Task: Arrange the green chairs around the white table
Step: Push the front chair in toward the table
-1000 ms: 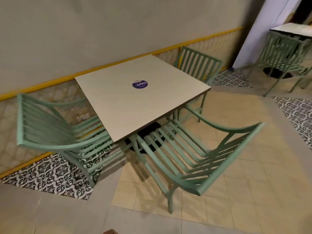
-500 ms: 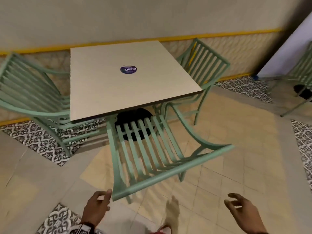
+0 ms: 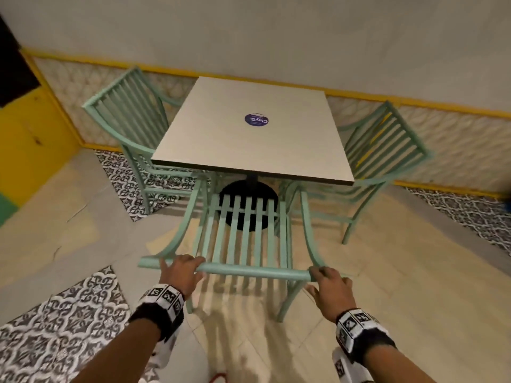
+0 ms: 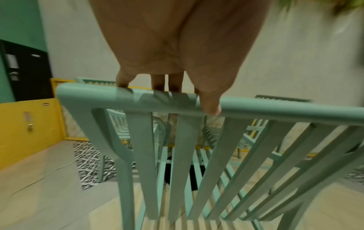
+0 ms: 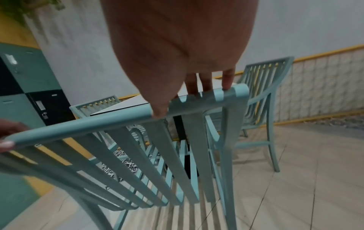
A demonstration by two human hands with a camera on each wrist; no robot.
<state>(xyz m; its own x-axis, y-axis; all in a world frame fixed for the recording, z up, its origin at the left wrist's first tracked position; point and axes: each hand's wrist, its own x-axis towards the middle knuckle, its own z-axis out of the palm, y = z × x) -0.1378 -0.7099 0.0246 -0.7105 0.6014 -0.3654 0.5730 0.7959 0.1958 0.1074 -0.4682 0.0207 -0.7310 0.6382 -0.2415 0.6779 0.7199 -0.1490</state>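
A square white table [image 3: 249, 150] with a purple round sticker stands against the wall. The near green slatted chair [image 3: 243, 239] faces the table, its seat partly under the front edge. My left hand [image 3: 181, 272] grips the left end of its top rail [image 4: 177, 105], fingers over the far side, thumb on the near side. At the rail's right end [image 5: 197, 105] my right hand [image 3: 329, 280] grips the same way. A second green chair [image 3: 130, 120] stands at the table's left side, a third [image 3: 384, 150] at its right.
The wall [image 3: 276, 37] with a yellow strip runs right behind the table. A yellow panel [image 3: 27, 139] stands at the left. The black round table base [image 3: 249, 205] sits under the top. Beige and patterned floor tiles lie around me.
I have stepped round behind the near chair, and both hands, which were reaching free in the air, now hold its top rail. The chair now faces the table squarely.
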